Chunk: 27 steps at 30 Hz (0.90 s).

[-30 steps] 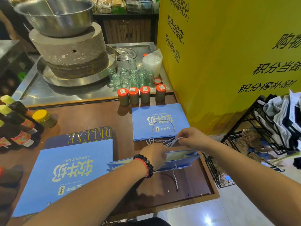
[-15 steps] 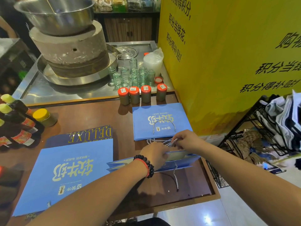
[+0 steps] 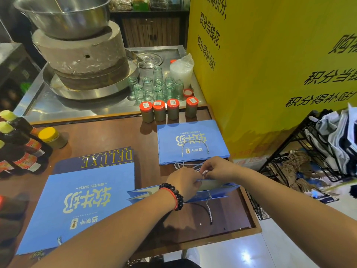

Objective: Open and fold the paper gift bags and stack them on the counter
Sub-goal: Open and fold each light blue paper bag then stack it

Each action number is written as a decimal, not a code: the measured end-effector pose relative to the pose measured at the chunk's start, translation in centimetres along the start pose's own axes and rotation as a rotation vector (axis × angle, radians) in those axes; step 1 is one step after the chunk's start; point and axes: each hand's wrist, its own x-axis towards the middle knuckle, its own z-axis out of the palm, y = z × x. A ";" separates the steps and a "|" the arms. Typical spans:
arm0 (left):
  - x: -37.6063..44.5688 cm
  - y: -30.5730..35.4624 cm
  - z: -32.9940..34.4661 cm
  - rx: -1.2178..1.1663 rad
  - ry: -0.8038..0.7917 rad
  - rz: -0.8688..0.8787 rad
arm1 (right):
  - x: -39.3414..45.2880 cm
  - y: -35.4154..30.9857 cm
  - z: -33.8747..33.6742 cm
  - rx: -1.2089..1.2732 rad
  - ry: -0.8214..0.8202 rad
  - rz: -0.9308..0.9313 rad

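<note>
I see a folded stack point(image 3: 192, 141) far right, while both hands, left hand point(image 3: 184, 183) and right hand point(image 3: 217, 168), pinch the rope handle point(image 3: 197, 167) of a half-open bag point(image 3: 222, 191), with more flat bags point(image 3: 81, 206) left.

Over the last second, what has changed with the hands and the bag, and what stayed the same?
The right hand moved left toward the left hand, and both now meet at the cord on the top edge of the bag. The right hand pinches the cord as before; nothing was let go. The bag, the stack behind and the large bags stayed put.
</note>
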 end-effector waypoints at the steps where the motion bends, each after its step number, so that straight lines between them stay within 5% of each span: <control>1: -0.1 0.0 0.0 -0.004 0.003 0.003 | 0.0 0.0 0.0 0.022 0.004 0.002; 27: -0.5 0.8 -0.1 0.018 0.012 0.022 | -0.4 0.2 0.4 -0.042 -0.063 0.000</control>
